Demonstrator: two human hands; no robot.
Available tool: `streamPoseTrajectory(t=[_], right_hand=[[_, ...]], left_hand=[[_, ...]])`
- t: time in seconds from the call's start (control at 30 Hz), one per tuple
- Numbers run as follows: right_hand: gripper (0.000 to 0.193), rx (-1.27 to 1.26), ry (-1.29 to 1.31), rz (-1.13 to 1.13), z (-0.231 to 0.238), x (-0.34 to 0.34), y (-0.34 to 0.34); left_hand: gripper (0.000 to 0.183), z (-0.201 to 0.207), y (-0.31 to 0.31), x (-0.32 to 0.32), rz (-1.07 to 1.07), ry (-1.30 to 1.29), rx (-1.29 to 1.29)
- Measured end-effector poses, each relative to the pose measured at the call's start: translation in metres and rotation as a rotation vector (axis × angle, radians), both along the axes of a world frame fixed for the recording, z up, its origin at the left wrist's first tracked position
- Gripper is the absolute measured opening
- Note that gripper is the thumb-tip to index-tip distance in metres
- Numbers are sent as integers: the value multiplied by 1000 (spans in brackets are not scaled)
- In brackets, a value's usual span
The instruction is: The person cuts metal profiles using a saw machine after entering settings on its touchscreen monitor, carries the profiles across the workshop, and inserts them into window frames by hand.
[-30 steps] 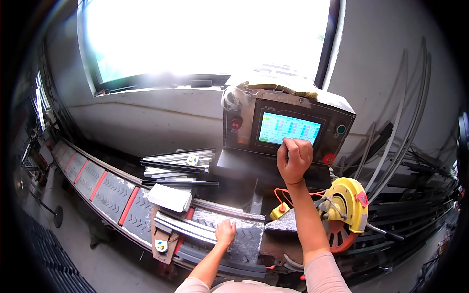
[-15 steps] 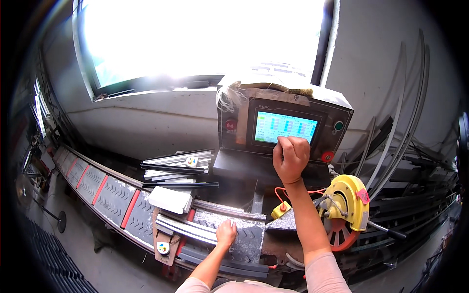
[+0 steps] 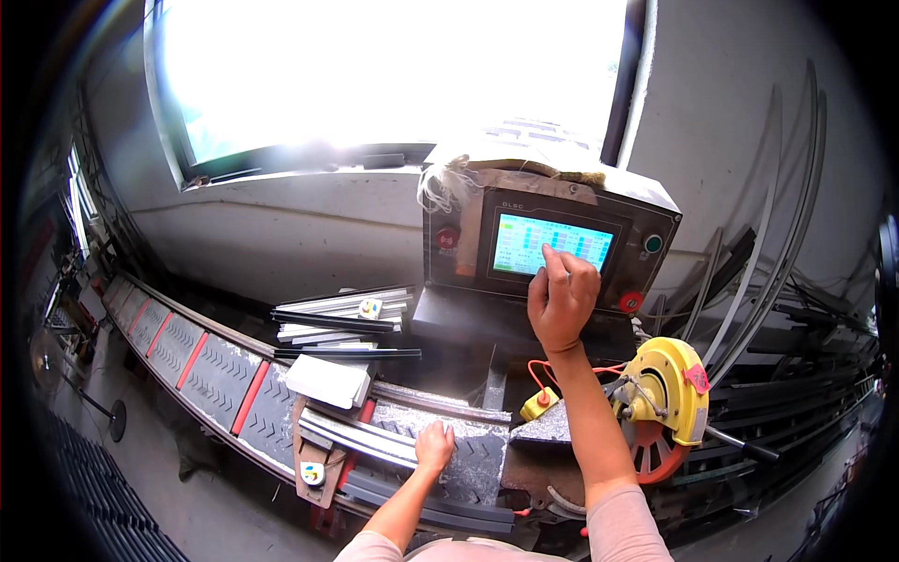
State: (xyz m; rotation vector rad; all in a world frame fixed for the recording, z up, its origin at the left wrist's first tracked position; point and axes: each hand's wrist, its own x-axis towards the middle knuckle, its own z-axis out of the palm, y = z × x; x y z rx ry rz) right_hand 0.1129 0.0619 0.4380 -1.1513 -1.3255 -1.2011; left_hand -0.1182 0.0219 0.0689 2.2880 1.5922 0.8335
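Observation:
My right hand (image 3: 565, 298) is raised in front of the lit touchscreen (image 3: 518, 245) of a dark control box. Its index finger points up at the screen's lower middle, and the other fingers are curled with nothing in them; I cannot tell whether the fingertip touches. My left hand (image 3: 435, 447) is closed at the right end of a pale metal profile (image 3: 361, 438), which lies along the grey machine bed. The fingers hide that end. A white block (image 3: 328, 381) sits behind the profile, and dark strips (image 3: 431, 506) lie in front of it.
A yellow-guarded cutting saw (image 3: 665, 389) stands at right, beside a small yellow switch box (image 3: 537, 405). Cut profiles (image 3: 342, 314) with a tape measure (image 3: 371, 308) lie behind the bed; another tape measure (image 3: 312, 473) sits at its front. Red stop buttons (image 3: 630, 302) and a green button (image 3: 653, 244) are on the control box.
My right index finger has stretched out and up over the screen from a more curled pose. My left hand has stayed in place on the profile.

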Motion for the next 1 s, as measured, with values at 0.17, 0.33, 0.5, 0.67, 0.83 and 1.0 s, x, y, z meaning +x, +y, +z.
streamPoseTrajectory(t=[0.17,0.33,0.5,0.67,0.83,1.0], right_hand=[[27,-148,-30,197,-15,9,2],[19,-155,10,143,-12,3,1],[16,-118,6,74,-15,7,4],[17,-80,22,81,-12,7,6],[20,-70,15,159,-7,4,6],[19,-85,29,125,-6,3,4]], left_hand=[[27,-3,-1,1,-16,-15,3],[26,-7,0,-1,-8,-7,7],[27,-5,1,2,-11,-26,-23],[27,-5,2,0,-1,-28,-49],[26,-4,1,0,-5,-24,-54],[27,-5,2,0,-10,-19,-72]])
